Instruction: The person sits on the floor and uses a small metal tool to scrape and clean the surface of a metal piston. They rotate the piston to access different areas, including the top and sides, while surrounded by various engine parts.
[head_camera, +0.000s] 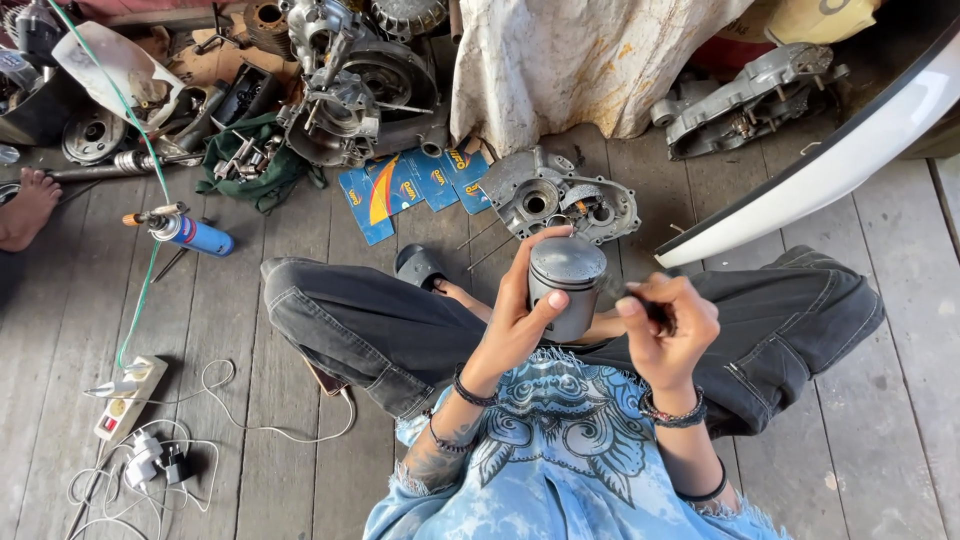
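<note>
The person sits cross-legged on a grey plank floor (240, 330), and both hands are raised above the lap. The left hand (517, 318) grasps a grey metal piston (566, 285) upright – thumb laid across its skirt, fingers wrapped round the far side, the flat crown facing up. The right hand (665, 322) sits just beside the piston on its right, fingers clenched around a small dark tool (655, 312); what kind of tool it is cannot be told, since most of it is hidden in the fist. Tool and piston look slightly apart.

Beyond the knees, near the middle of the floor, lies an engine crankcase half (560, 195), with a fan of blue cardboard packets (410, 185) just to its left. Further toward the far edge stands a stripped engine block (345, 90) beside a green cloth with loose parts (248, 165). A blue gas torch canister (190, 233) lies toward the left edge, and a white power strip (130, 398) with tangled cables sits at the near left corner. A stained white cloth (580, 60) hangs at the far edge – right of it, another engine cover (745, 95). A white curved body panel (830, 165) crosses the right side.
</note>
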